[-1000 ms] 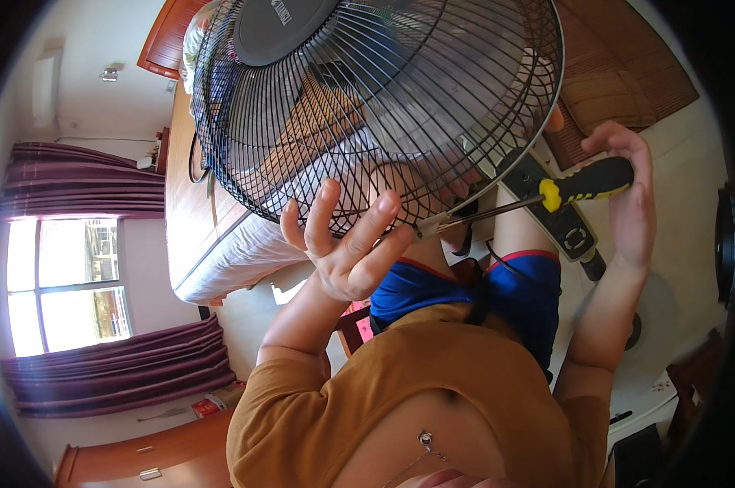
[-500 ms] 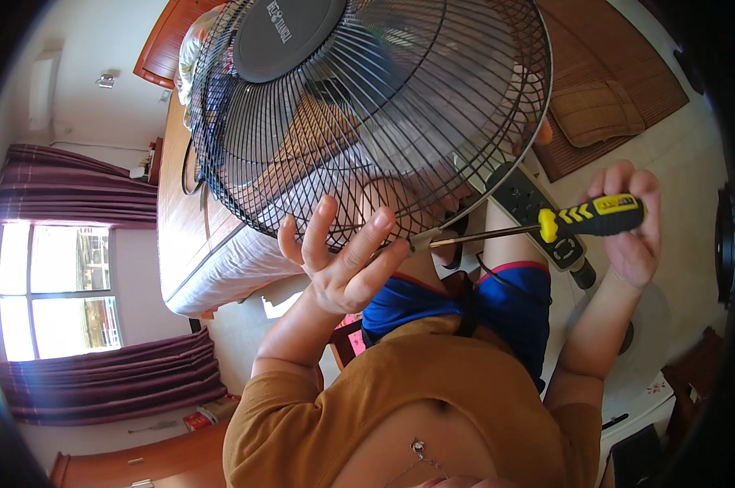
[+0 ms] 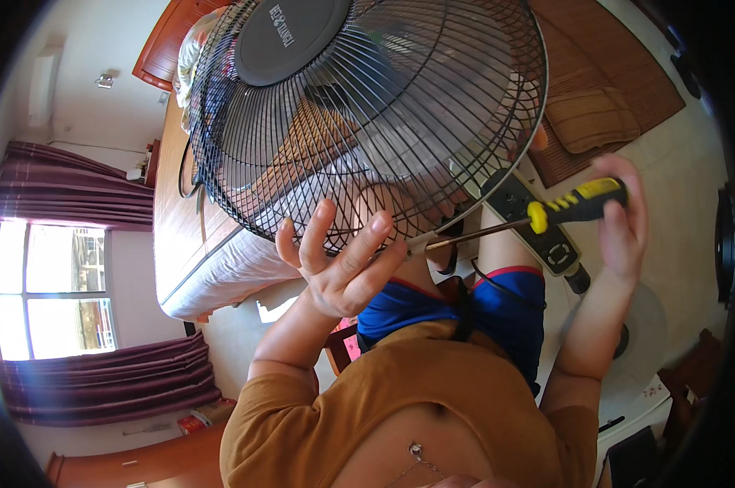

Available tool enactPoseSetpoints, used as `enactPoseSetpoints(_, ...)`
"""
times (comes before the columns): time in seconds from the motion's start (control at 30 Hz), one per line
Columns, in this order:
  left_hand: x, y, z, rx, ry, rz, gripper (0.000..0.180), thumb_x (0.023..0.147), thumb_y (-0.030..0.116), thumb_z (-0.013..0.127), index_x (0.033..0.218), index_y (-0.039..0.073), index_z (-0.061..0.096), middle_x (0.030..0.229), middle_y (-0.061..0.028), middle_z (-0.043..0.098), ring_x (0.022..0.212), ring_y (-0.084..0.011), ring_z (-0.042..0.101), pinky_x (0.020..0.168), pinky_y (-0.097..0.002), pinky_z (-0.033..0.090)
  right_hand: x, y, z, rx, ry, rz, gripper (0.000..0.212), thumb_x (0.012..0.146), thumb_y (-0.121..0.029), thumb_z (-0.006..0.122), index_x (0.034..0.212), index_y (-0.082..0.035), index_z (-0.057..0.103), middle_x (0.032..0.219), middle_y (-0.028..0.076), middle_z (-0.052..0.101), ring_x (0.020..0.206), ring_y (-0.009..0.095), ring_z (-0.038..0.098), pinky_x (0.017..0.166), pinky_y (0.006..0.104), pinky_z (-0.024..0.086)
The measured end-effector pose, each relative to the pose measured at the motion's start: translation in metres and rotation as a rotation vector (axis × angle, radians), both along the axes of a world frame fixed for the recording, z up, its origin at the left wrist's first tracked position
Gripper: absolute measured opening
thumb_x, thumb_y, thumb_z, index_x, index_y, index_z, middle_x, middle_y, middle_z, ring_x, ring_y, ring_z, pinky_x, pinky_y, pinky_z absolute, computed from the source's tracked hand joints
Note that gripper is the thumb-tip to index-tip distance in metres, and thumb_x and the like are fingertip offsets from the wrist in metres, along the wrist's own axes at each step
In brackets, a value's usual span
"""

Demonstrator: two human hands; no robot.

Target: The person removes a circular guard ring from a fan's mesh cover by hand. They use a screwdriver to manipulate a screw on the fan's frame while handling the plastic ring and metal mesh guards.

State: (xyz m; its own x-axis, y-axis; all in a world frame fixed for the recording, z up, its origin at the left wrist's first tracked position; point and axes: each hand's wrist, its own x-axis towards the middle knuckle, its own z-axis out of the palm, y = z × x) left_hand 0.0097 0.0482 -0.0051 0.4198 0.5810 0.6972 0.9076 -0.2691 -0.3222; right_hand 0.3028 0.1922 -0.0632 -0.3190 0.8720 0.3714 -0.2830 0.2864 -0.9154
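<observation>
A round black wire fan guard [image 3: 432,89] with a dark center disc fills the upper middle. My left hand [image 3: 339,272] is at its lower rim, several fingers spread against the wires. The index fingertip presses on a small pale clip [image 3: 417,245] at the rim; the thumb is hidden. In my right hand [image 3: 625,232] is the black and yellow handle of a screwdriver [image 3: 579,203], gripped loosely from the end. Its thin shaft points left, and the tip meets the clip. Whether a screw sits there is too small to tell.
Behind the guard, below its right side, a dark power strip [image 3: 556,254] lies aslant. A bed [image 3: 213,260] stands to the left, near a window with purple curtains [image 3: 83,191]. At the upper right is a brown mat [image 3: 656,73] with a cushion [image 3: 591,118].
My right hand has shifted slightly left and up with the screwdriver, and its fingers have changed position round the handle. The handle has turned. My left hand stays at the clip.
</observation>
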Motion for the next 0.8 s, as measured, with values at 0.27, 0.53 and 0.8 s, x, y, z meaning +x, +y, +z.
enactPoseSetpoints(0.27,0.0,-0.004,0.001,-0.007,0.06,0.055,0.019,0.071,0.035,0.065,0.089,0.037,0.062,0.118,0.0072,0.055,0.12,-0.0297,0.041,0.105,-0.0484,0.015,-0.01,-0.002,-0.001,0.073,0.325,0.218,0.05,0.081,-0.037,0.058,0.113,-0.002,0.042,0.1,0.01,0.045,0.091,0.017,0.046,0.076,0.0292,0.039)
enactPoseSetpoints(0.53,-0.002,-0.005,0.002,0.014,0.013,0.03,0.02,0.071,0.037,0.065,0.091,0.038,0.063,0.119,0.006,0.054,0.118,-0.0297,0.042,0.104,-0.0471,0.017,-0.016,-0.002,0.001,-0.172,0.072,0.093,0.063,0.079,-0.042,0.06,0.122,-0.002,0.037,0.101,0.011,0.043,0.099,0.019,0.046,0.081,0.0326,0.041)
enactPoseSetpoints(0.8,-0.001,0.003,-0.001,0.007,-0.012,-0.025,0.022,0.068,0.034,0.07,0.089,0.035,0.063,0.12,0.0027,0.054,0.12,-0.0322,0.041,0.105,-0.0467,0.015,0.013,-0.01,-0.003,-0.156,-0.1,0.061,0.043,0.086,-0.036,0.054,0.11,-0.004,0.041,0.097,0.009,0.047,0.086,0.014,0.047,0.072,0.0255,0.042)
